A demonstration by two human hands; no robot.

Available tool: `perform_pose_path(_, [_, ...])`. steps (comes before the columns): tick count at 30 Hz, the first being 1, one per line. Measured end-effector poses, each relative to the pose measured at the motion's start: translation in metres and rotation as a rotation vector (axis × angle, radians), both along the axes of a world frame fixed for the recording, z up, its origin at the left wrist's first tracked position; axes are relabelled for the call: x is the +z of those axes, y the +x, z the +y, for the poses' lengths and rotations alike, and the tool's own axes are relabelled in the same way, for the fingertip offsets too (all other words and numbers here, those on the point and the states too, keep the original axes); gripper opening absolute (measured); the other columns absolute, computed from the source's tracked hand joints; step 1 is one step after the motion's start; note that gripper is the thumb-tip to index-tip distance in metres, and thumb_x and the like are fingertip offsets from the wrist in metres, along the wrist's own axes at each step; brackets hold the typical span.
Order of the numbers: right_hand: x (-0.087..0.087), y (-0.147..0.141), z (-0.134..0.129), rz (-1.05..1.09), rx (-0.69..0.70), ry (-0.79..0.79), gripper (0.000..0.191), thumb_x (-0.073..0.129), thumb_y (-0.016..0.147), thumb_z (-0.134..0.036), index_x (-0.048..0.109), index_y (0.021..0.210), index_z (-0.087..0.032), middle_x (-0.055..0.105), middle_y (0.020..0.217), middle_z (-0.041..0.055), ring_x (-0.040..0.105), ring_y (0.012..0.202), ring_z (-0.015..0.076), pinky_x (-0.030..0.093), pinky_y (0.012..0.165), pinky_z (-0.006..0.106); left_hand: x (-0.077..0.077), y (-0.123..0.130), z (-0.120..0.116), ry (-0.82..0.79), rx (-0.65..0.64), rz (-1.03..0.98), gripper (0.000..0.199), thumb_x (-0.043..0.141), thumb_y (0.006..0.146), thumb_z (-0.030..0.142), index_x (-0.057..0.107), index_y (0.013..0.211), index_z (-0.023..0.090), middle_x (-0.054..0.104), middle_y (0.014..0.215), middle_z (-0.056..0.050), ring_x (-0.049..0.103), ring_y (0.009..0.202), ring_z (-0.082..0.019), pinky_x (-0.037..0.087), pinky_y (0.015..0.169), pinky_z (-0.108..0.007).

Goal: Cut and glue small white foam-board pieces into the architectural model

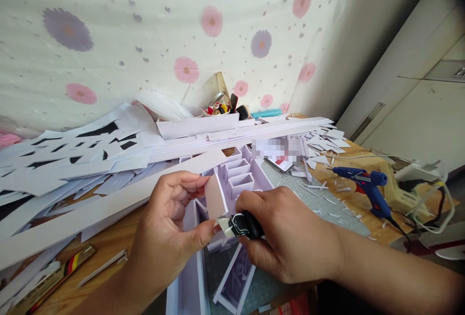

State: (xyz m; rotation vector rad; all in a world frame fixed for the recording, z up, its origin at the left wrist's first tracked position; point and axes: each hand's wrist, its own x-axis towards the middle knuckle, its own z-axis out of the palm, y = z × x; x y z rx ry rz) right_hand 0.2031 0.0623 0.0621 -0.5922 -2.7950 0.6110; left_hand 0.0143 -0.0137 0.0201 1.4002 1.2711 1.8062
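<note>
My left hand (178,213) pinches a small white foam board piece (215,195) between thumb and fingers, holding it tilted in the air. A black-handled utility knife (247,225) sits in the closed grip of my right hand (286,230). Its blade is at the lower edge of the piece, close to my left thumb; whether it touches the board I cannot tell. Beneath both hands is a white box-like model (263,179) with several small compartments, partly hidden. A narrow white tray (236,278) holding offcuts lies below my hands.
A blue glue gun (374,187) lies at the right with its cable. White strips and cut sheets (90,150) pile up at the left and back. Scraps litter the cutting mat (323,203). A container of tools (218,109) stands by the wall.
</note>
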Motion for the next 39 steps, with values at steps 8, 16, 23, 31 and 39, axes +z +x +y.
perform_pose_path(8, [0.0012,-0.0007,-0.0022,0.011,-0.008,0.01,0.013,0.055,0.076,-0.029,0.052,0.086,-0.02,0.061,0.069,0.0015,0.049,0.056,0.0151,0.032,0.054,0.025,0.0029,0.0019,-0.0018,-0.016,0.003,-0.012,0.053,0.09,0.06,0.021,0.059,0.102,0.027,0.072,0.103,0.003,0.067,0.1,-0.011,0.052,0.091,-0.016])
perform_pose_path(16, [0.002,-0.0013,-0.0031,0.03,-0.014,0.051,0.012,0.054,0.075,-0.028,0.049,0.083,-0.02,0.06,0.068,0.0014,0.047,0.055,0.0146,0.029,0.054,0.025,0.0013,0.0018,-0.0037,-0.022,-0.063,-0.059,0.049,0.089,0.064,0.029,0.058,0.102,0.028,0.072,0.104,0.001,0.067,0.098,-0.013,0.053,0.088,-0.019])
perform_pose_path(23, [0.0011,-0.0023,-0.0054,0.035,-0.001,0.109,0.011,0.051,0.077,-0.03,0.048,0.081,-0.02,0.059,0.067,0.0015,0.046,0.054,0.0143,0.027,0.053,0.026,0.0012,0.0043,-0.0034,-0.021,-0.093,-0.121,0.051,0.09,0.063,0.035,0.057,0.102,0.028,0.073,0.105,0.001,0.067,0.101,-0.012,0.052,0.091,-0.019])
perform_pose_path(31, [0.0006,-0.0025,-0.0075,0.036,-0.005,0.118,0.011,0.05,0.077,-0.03,0.049,0.081,-0.02,0.058,0.066,0.0009,0.044,0.053,0.0139,0.027,0.053,0.026,0.001,0.004,-0.0031,-0.017,-0.114,-0.14,0.054,0.091,0.061,0.035,0.057,0.102,0.026,0.073,0.107,-0.001,0.067,0.101,-0.013,0.052,0.091,-0.02])
perform_pose_path(39, [0.0021,-0.0014,-0.0061,0.02,-0.021,0.129,0.012,0.052,0.077,-0.029,0.05,0.084,-0.02,0.062,0.068,0.0022,0.049,0.055,0.0149,0.028,0.053,0.026,0.0007,0.004,-0.0043,-0.035,-0.111,-0.143,0.052,0.091,0.062,0.033,0.057,0.102,0.027,0.073,0.107,0.0,0.067,0.102,-0.013,0.052,0.092,-0.02])
